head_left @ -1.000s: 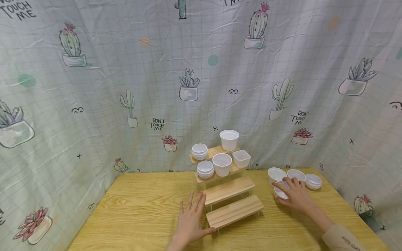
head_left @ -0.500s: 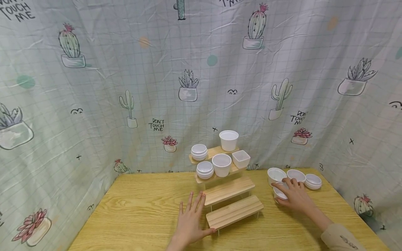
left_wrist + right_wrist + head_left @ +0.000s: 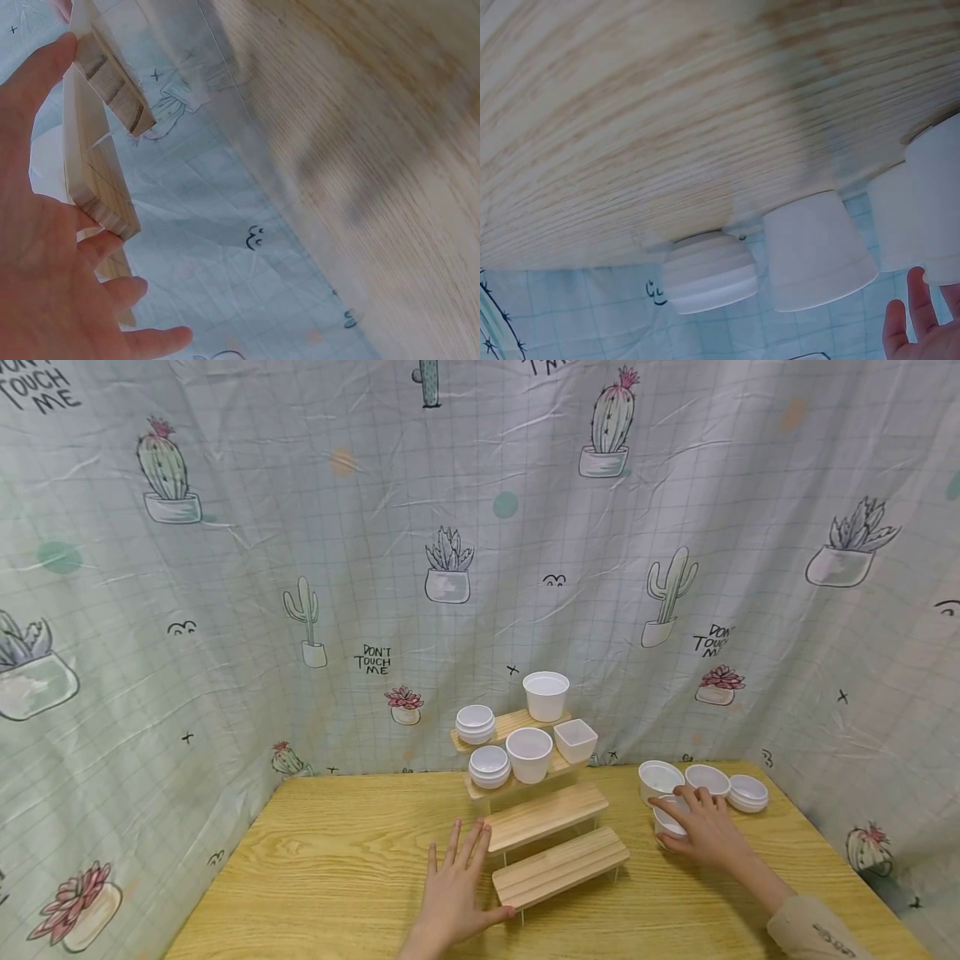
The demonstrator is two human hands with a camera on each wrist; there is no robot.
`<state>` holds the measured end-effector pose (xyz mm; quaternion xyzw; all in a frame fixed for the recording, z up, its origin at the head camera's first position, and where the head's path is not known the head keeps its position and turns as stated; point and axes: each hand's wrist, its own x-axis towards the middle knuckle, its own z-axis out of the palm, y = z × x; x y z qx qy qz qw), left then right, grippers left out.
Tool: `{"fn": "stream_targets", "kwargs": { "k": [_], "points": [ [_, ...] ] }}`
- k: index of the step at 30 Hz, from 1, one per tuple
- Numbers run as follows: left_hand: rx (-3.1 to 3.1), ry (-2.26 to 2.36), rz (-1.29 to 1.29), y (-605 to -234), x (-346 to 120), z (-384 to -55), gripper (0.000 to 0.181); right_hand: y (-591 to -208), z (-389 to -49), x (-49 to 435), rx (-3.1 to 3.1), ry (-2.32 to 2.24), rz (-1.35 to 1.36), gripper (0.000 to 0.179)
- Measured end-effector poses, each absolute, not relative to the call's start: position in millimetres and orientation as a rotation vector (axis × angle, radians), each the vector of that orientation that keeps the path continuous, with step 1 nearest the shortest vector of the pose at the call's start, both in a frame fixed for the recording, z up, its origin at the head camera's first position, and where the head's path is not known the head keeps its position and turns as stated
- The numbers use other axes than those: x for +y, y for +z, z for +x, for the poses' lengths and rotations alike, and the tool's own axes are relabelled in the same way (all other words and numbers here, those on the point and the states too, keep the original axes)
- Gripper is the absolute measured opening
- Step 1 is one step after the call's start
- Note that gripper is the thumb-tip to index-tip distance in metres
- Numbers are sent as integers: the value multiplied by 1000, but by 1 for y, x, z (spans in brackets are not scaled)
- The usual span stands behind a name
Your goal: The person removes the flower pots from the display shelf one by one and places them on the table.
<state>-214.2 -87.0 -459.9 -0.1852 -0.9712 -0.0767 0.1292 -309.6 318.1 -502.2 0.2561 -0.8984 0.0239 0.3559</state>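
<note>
My left hand (image 3: 452, 893) lies against the left end of a wooden tiered stand (image 3: 561, 867), its fingers spread and fairly straight. In the left wrist view the thumb touches one plank end (image 3: 116, 82), and fingertips rest by the plank (image 3: 101, 180) beyond it. At the right, my right hand (image 3: 708, 831) grips a small white pot (image 3: 667, 821) that stands on the table, thumb and index finger on either side of its rim. Seen from the right wrist, fingertips meet that pot (image 3: 939, 202); the thumb is hidden there.
Behind the gripped pot stand a round white pot (image 3: 662, 777), another (image 3: 707, 777) and a ribbed one (image 3: 748, 794). The stand's upper two tiers carry several pots, including a square one (image 3: 576, 740). A cactus-print curtain (image 3: 360, 568) hangs behind the wooden table (image 3: 322, 852).
</note>
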Motion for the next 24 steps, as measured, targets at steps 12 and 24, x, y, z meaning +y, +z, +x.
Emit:
{"fn": "stream_targets", "kwargs": {
  "k": [12,24],
  "points": [
    [-2815,-226,-540,-460,-87,-213,105,-502,-307,319,-2307,66,666,59],
    [-2816,-222,-543,-460,-87,-214,106,-490,-297,313,-2311,124,619,57]
  ]
}}
